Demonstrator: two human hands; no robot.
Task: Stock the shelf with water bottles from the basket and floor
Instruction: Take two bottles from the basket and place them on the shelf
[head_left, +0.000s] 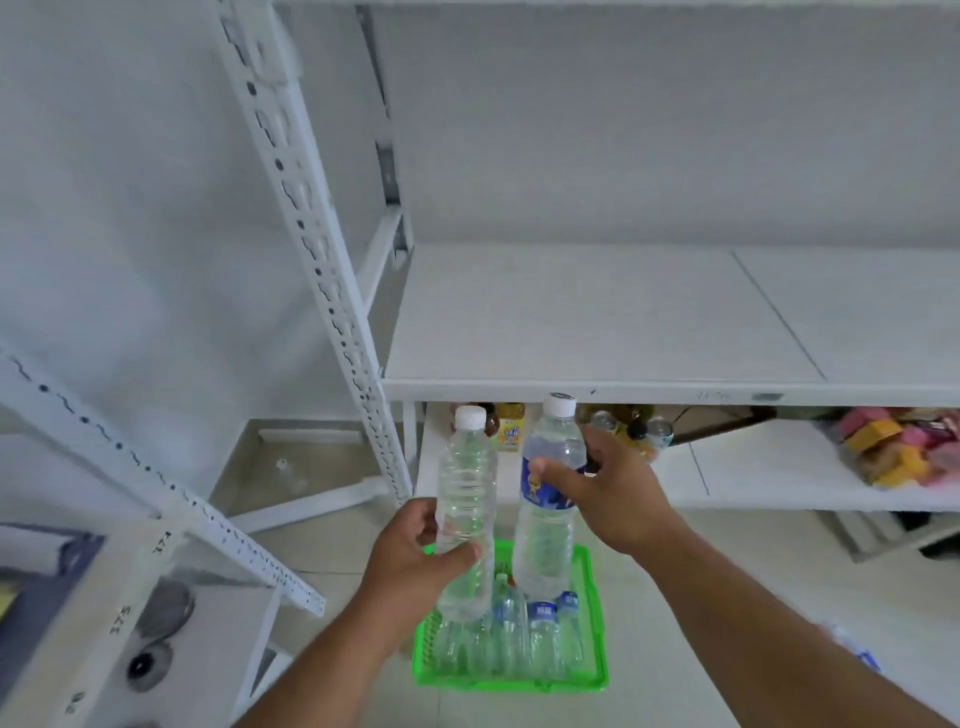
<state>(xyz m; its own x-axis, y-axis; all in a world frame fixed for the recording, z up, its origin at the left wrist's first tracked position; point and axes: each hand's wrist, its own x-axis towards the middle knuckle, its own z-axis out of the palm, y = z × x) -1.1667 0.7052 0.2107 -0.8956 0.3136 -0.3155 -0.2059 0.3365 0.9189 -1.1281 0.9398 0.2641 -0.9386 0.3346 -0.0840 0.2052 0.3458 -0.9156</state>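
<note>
My left hand grips a clear, unlabelled water bottle with a white cap, held upright. In my right hand is a larger upright water bottle with a blue label and white cap. Both bottles hang above a green basket on the floor, which holds several more water bottles lying side by side. Just above the bottle caps runs the front edge of a white shelf board, bare on top.
A lower shelf carries drink bottles and cans at the back and colourful packets on the right. A perforated white upright stands left of the shelf. Another rack with round metal objects is at bottom left. A bottle lies on the floor right.
</note>
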